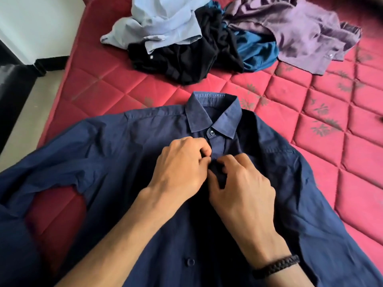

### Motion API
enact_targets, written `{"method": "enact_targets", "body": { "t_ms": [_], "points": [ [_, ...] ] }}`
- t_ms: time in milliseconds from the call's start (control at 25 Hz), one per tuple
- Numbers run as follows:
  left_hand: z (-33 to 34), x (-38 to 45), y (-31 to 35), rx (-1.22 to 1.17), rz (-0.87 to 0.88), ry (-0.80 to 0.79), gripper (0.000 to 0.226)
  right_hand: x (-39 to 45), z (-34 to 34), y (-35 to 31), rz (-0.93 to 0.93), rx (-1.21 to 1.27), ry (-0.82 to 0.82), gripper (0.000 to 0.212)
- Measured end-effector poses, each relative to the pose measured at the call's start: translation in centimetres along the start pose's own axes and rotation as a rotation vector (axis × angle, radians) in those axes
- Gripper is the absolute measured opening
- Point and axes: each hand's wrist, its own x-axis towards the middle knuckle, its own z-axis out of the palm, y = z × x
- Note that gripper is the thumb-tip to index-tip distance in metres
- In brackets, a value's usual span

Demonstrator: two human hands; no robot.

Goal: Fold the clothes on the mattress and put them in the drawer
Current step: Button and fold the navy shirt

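Nearest the camera, the navy shirt (128,162) lies face up and spread flat on the red mattress (310,121), sleeves out to both sides, collar pointing away. It is not yet folded.

The left hand (180,162) and right hand (238,183) meet at the front placket just below the collar. Both have fingers curled and pinch the cloth there, apparently working the second button. The top button (211,132) is fastened; a lower button (190,262) shows further down and looks undone, though this cannot be confirmed. A dark braided bracelet (275,266) sits on the right wrist.

Farther off, an unfolded heap remains: a light blue shirt (161,19), a black garment (186,56), a teal garment (257,52) and a purple shirt (300,30).

Assessment: the task is at an early stage. No folded item is visible, and no drawer is in view.
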Motion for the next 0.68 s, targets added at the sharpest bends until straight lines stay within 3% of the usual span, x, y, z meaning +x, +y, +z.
{"method": "enact_targets", "body": {
  "t_ms": [120, 280, 400, 520, 680],
  "points": [
    [0.8, 0.2, 0.1, -0.045, -0.075, 0.001, 0.005, 0.9, 0.2, -0.2, 0.073, 0.041, -0.024, 0.034],
    [2.0, -1.4, -0.9, -0.187, -0.034, 0.154, 0.004, 1.2, 1.6, 0.3, 0.109, 0.091, 0.151, 0.018],
    [2.3, -1.9, -1.4, -0.373, -0.047, 0.23, 0.005, 2.1, 2.3, 1.8, 0.128, 0.405, 0.204, 0.014],
    [2.4, -1.9, -1.5, -0.5, -0.083, 0.218, 0.009, 3.3, 1.2, 2.7, 0.187, 0.785, 0.013, 0.016],
    [2.5, -2.0, -1.6, -0.556, -0.107, 0.238, 0.012, 3.5, -0.1, 2.6, 0.116, 0.886, -0.196, 0.012]
  ]
}}
